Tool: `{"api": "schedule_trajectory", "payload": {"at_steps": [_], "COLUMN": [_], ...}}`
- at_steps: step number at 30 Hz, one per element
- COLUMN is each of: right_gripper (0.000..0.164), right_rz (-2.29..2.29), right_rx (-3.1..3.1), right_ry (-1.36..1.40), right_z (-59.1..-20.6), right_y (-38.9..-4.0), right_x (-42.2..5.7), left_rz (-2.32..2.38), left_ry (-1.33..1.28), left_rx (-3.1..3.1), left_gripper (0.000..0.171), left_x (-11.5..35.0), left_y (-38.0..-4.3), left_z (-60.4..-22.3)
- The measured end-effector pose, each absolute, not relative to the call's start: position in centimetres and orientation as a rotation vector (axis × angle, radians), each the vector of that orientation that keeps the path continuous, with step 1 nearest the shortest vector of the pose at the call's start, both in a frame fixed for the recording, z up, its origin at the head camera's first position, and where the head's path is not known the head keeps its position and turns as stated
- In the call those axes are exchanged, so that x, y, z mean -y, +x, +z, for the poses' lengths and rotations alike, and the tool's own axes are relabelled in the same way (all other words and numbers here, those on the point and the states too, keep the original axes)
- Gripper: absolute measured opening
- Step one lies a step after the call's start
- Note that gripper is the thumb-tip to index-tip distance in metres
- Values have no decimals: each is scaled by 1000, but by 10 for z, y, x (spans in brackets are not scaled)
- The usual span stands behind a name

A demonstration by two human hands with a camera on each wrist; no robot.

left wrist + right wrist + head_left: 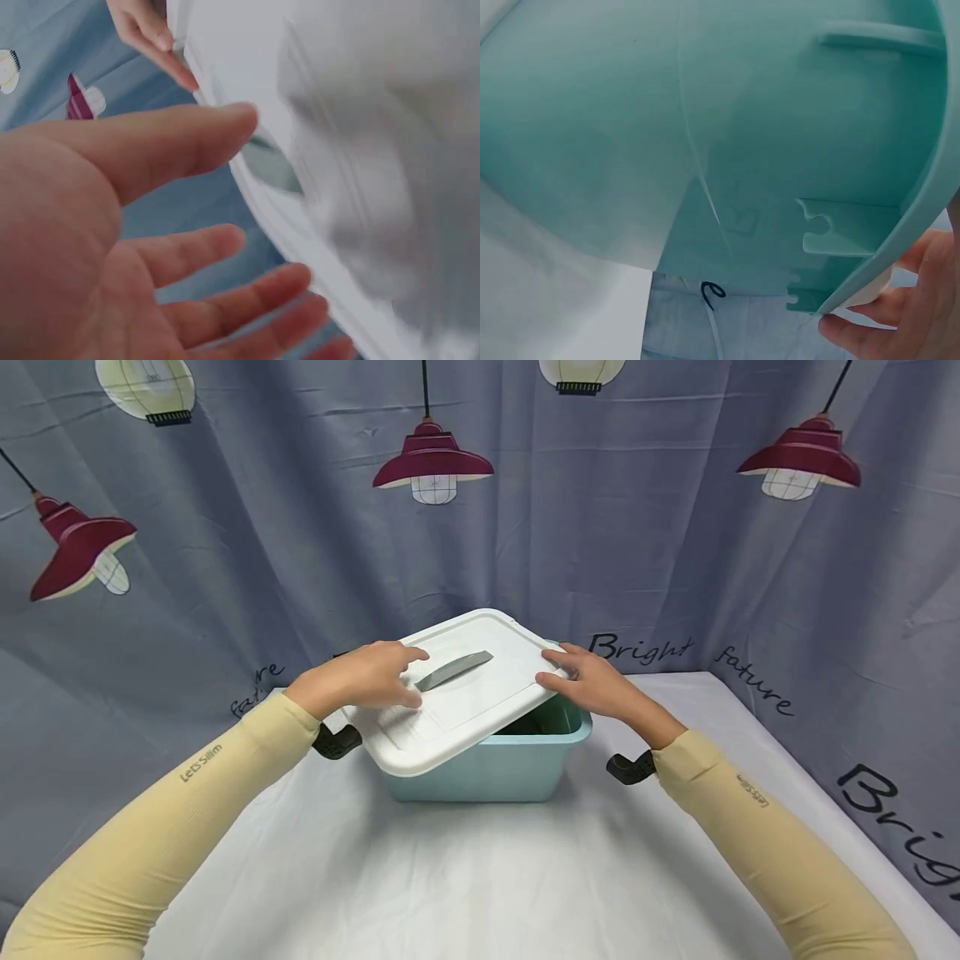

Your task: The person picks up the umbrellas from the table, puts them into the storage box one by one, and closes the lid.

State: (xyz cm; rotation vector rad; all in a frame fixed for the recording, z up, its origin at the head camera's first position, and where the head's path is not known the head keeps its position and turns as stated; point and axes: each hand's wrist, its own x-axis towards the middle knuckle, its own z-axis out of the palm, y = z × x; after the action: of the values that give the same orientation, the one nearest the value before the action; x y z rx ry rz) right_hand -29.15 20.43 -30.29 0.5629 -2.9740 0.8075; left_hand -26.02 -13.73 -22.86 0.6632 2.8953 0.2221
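A white rectangular lid (480, 693) with a grey handle (454, 670) lies askew over a light-green plastic box (480, 768). It overhangs the front left and leaves part of the right side uncovered. My left hand (367, 677) is above the lid's left part, thumb and fingers spread on either side of the handle's near end. In the left wrist view its fingers (210, 154) are apart with nothing between them. My right hand (592, 681) touches the lid's right edge with thumb and fingertips. In the right wrist view, the box's rim (922, 202) hides part of that contact.
A white-covered table (480, 877) bears the box. Behind and beside it hang grey-blue curtains (585, 552) printed with lamps and lettering. Black wrist mounts (632, 768) stick out below both wrists.
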Motion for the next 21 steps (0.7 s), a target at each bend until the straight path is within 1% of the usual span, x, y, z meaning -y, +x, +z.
{"api": "schedule_trajectory", "payload": {"at_steps": [3,6,11,21], "right_gripper": [72,73,74,73], "right_rz": [811,806,775,708], "right_rx": [2979,2991,2993,2976], "right_ry": [551,543,567,526], "right_z": [-302,-302,-300,-304], "right_y": [-292,-291,-288,-281], "right_x": [-205,-205,-209,-217], "left_rz": [184,163,162,211], "left_ry": [596,533,527,569], "left_rx": [-2921,-2917,-2920,-2979], "left_gripper": [74,78,80,71], "left_x": [155,168,177,181], "left_y": [-247,-235,-225,-229], "left_z": [-226,-228,-237,-252]}}
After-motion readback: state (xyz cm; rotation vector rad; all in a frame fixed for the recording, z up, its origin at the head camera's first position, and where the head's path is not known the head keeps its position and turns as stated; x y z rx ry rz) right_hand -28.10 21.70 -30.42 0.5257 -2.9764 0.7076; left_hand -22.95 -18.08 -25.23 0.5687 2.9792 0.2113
